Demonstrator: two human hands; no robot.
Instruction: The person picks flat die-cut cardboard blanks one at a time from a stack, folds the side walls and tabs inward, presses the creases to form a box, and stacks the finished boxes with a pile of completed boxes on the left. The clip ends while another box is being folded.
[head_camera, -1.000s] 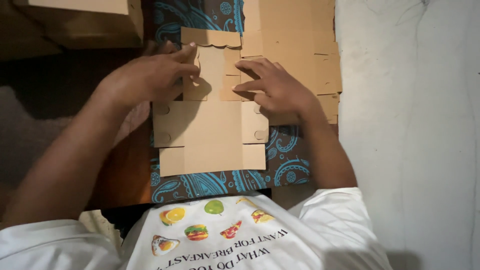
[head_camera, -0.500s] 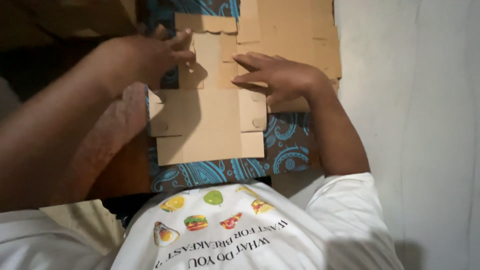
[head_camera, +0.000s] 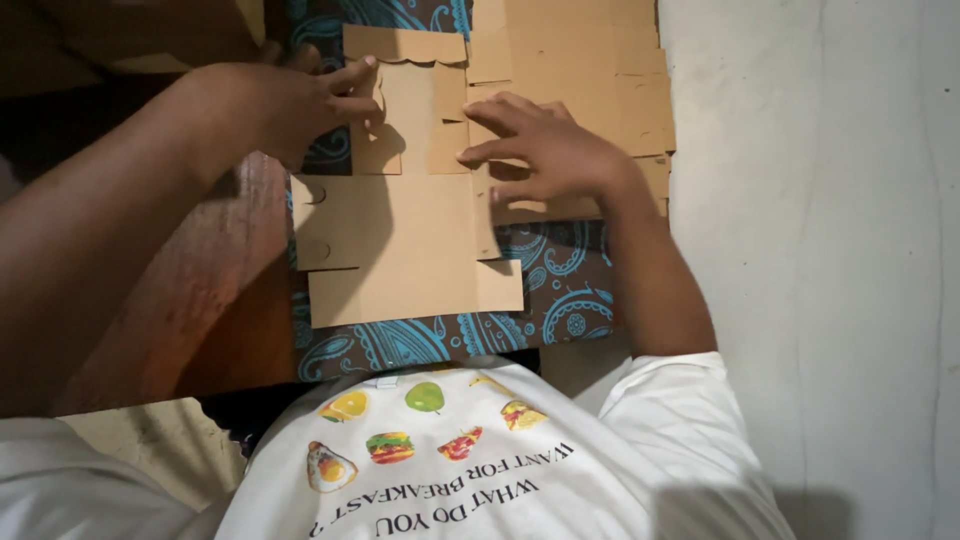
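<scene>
While flat, tan die-cut cardboard blank (head_camera: 400, 230)

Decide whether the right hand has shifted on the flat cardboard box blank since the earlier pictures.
No. The right hand rests flat on the blank's right flaps beside the cardboard stack, as before.

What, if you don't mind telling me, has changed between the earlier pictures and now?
Little changed. The left hand stayed at the left edge of the flat cardboard box blank, while the right hand slid slightly toward its right side flap. Both hands still press the blank flat on the blue patterned cloth.
</scene>
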